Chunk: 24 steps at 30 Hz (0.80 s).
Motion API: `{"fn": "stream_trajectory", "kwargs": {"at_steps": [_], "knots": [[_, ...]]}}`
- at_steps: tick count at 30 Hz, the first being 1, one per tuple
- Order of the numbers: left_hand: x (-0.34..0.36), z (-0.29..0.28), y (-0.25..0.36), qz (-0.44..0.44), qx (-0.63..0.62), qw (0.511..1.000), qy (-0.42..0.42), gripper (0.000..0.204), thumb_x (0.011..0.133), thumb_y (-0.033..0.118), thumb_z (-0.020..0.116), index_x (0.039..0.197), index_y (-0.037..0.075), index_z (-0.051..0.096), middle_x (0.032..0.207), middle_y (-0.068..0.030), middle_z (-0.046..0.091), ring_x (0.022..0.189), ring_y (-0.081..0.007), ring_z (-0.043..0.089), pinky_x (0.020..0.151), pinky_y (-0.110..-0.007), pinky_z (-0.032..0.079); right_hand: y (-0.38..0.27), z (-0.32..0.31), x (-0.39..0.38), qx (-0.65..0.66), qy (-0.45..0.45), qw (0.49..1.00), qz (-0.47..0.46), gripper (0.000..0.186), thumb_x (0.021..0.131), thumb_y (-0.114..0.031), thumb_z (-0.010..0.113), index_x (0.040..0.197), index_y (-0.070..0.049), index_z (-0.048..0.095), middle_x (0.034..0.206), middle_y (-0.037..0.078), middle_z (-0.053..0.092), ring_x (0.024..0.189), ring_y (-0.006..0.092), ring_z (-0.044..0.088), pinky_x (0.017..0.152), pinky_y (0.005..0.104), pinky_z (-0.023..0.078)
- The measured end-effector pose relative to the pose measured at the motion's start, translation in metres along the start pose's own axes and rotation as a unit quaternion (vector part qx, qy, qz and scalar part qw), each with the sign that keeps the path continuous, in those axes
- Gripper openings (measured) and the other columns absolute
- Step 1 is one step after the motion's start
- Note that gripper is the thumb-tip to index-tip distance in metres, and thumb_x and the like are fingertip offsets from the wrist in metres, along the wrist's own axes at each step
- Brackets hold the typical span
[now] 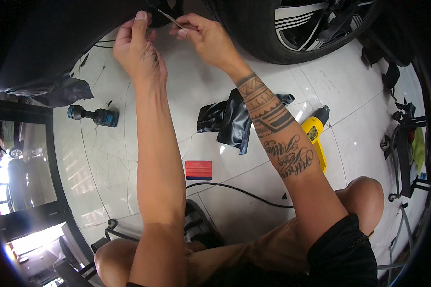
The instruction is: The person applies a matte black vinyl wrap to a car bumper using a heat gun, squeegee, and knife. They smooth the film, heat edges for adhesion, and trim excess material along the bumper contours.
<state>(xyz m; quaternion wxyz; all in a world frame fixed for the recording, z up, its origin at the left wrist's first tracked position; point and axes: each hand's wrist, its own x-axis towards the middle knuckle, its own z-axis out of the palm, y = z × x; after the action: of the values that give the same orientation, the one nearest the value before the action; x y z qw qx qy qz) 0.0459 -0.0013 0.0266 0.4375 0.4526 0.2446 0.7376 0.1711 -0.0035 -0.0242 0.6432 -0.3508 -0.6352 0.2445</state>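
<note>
At the top, my right hand (201, 38) grips a thin metal tool (175, 23), its tip at the edge of a dark car body panel (81, 33). Just left of it, my left hand (136, 48) is raised to that edge with fingers curled and thumb up; what it pinches is too small to make out. A black-tyred wheel (254, 33) with a black and silver rim is right of my hands. On the white tiles below lie crumpled glossy black film (232, 124), a red squeegee (198, 170) and a yellow heat gun (313, 131), partly behind my right forearm.
A cordless tool (105, 117) lies at the left, below a dark sheet (67, 91). A black cable (234, 191) crosses the floor (96, 167) near my legs. A wheeled metal frame (407, 162) stands at the right edge; dark-framed glass (19, 162) is at the left.
</note>
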Motion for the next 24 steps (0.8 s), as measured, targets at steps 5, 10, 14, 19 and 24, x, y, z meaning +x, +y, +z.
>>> {"fn": "stream_trajectory", "kwargs": {"at_steps": [5, 10, 14, 19, 24], "knots": [[0.0007, 0.0003, -0.0013, 0.004, -0.002, 1.0, 0.004, 0.016, 0.083, 0.016, 0.072, 0.089, 0.007, 0.06, 0.092, -0.0072, 0.065, 0.093, -0.0166, 0.059, 0.077, -0.033, 0.044, 0.001, -0.0002, 0.0008, 0.002, -0.006, 1.0, 0.008, 0.02, 0.089, -0.01, 0.057, 0.107, -0.001, 0.063, 0.094, 0.012, 0.071, 0.089, 0.0214, 0.068, 0.079, 0.0305, 0.051], [0.0019, -0.0014, -0.0032, 0.01, -0.001, 1.0, -0.002, 0.017, 0.083, 0.017, 0.073, 0.088, 0.007, 0.06, 0.091, -0.0072, 0.065, 0.092, -0.0167, 0.06, 0.077, -0.033, 0.045, 0.0028, 0.002, 0.0004, 0.006, -0.004, 1.0, 0.008, 0.02, 0.09, -0.01, 0.057, 0.107, -0.001, 0.063, 0.094, 0.012, 0.07, 0.089, 0.0213, 0.068, 0.079, 0.0304, 0.051], [0.0024, -0.0024, -0.0032, 0.009, -0.003, 1.0, -0.001, 0.017, 0.083, 0.016, 0.073, 0.089, 0.007, 0.06, 0.091, -0.0072, 0.066, 0.091, -0.0165, 0.06, 0.076, -0.033, 0.045, 0.0021, 0.002, 0.0, 0.005, -0.009, 1.0, 0.014, 0.02, 0.09, -0.01, 0.057, 0.107, -0.001, 0.063, 0.094, 0.012, 0.07, 0.09, 0.0215, 0.068, 0.079, 0.0306, 0.051], [0.0019, -0.0016, -0.0036, 0.008, -0.003, 1.0, -0.004, 0.017, 0.083, 0.016, 0.073, 0.089, 0.007, 0.06, 0.091, -0.0073, 0.066, 0.091, -0.0162, 0.06, 0.075, -0.032, 0.045, 0.0044, 0.0038, -0.0004, 0.008, -0.003, 1.0, 0.009, 0.02, 0.089, -0.011, 0.057, 0.106, -0.001, 0.063, 0.094, 0.012, 0.07, 0.091, 0.0219, 0.068, 0.079, 0.0308, 0.051], [0.0015, -0.0026, -0.0023, 0.009, 0.0, 1.0, -0.004, 0.018, 0.083, 0.016, 0.073, 0.09, 0.007, 0.06, 0.091, -0.007, 0.066, 0.09, -0.0159, 0.061, 0.074, -0.031, 0.045, 0.0009, 0.0026, 0.0002, -0.028, -0.026, 0.999, 0.021, 0.021, 0.091, -0.009, 0.056, 0.11, 0.001, 0.06, 0.096, 0.008, 0.07, 0.094, 0.0148, 0.066, 0.083, 0.0265, 0.05]]}}
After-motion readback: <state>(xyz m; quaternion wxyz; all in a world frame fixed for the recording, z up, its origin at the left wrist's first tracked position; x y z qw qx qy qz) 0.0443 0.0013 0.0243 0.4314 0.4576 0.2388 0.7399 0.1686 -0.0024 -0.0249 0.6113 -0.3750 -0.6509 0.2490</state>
